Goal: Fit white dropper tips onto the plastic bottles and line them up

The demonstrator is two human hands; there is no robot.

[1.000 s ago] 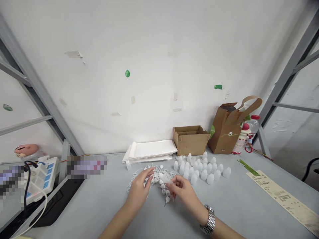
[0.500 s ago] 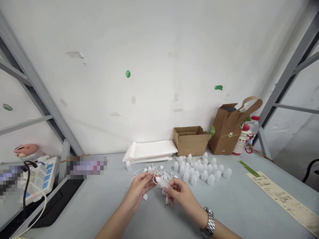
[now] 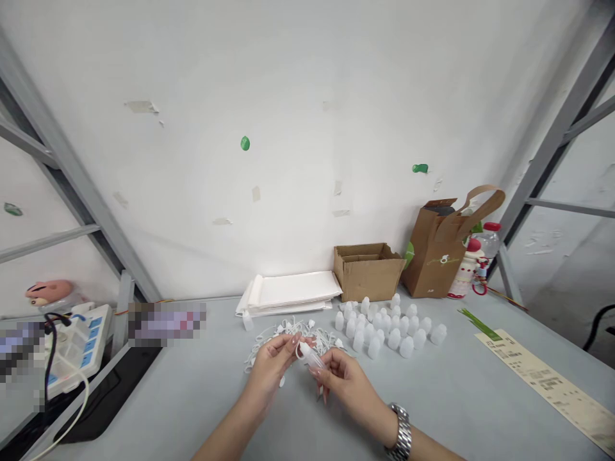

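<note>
My right hand (image 3: 346, 384), with a metal watch at the wrist, grips a small translucent plastic bottle (image 3: 312, 358) tilted up to the left. My left hand (image 3: 270, 365) pinches a small white cap (image 3: 300, 349) at the bottle's mouth. Both hands hover just above a pile of white caps with loops (image 3: 298, 333) on the grey table (image 3: 432, 397). To the right of the pile stand several capped white bottles (image 3: 389, 323) in a cluster.
A stack of white padded envelopes (image 3: 291, 289) lies at the wall, beside an open cardboard box (image 3: 368, 269), a brown paper bag (image 3: 439, 250) and drink bottles (image 3: 473, 262). A printed paper strip (image 3: 542, 378) lies at right. A power strip with cables (image 3: 72, 346) sits at left.
My hands lifted off the cap pile and came together. The bottle in my right hand tilted up, and my left hand brought a cap to its mouth.
</note>
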